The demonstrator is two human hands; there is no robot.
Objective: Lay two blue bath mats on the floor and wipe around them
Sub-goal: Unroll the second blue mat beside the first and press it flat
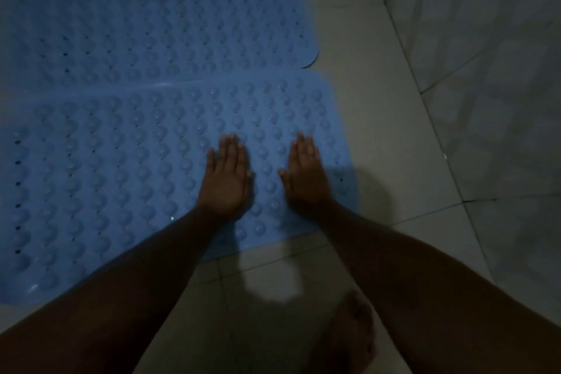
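Two blue bath mats with rows of suction bumps lie flat on the tiled floor, side by side. The far mat (pixel 151 15) fills the upper left. The near mat (pixel 106 167) slightly overlaps its edge. My left hand (pixel 226 176) rests palm down on the near mat's right part, fingers together and flat. My right hand (pixel 305 173) lies palm down beside it, close to the mat's right edge. Neither hand holds anything.
Pale floor tiles (pixel 379 118) run to the right of the mats and in front of them. A tiled wall (pixel 501 70) rises at the right. My bare foot (pixel 349 334) stands on the floor at the bottom. The scene is dim.
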